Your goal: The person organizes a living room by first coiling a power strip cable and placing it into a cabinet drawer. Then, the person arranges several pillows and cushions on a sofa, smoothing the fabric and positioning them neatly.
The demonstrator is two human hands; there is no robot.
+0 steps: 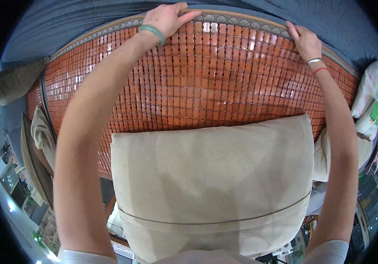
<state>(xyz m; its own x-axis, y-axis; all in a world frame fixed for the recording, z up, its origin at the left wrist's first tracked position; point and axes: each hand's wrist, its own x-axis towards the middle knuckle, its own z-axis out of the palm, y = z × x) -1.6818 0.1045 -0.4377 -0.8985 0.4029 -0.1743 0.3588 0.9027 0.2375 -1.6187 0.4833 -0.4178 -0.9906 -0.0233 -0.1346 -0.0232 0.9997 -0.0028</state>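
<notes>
A bamboo-tile seat mat [206, 83], reddish brown and glossy, stretches across the view with a grey patterned cloth border along its far edge. My left hand [164, 20], with a green bangle at the wrist, grips that border left of the middle, its thumb lying along the edge and its other fingers partly hidden. Further right, my right hand [306, 42], wearing a silver bangle and a red string, is closed on the same border, some of its fingers out of sight. A large beige cushion [215, 171] covers the mat's near part between my forearms.
Dark blue quilted fabric [259, 11] lies beyond the mat. A grey-green cushion [17, 83] and a beige one [43, 132] are at the left. A pastel pillow [369, 88] and a white package with green print [372, 119] are at the right.
</notes>
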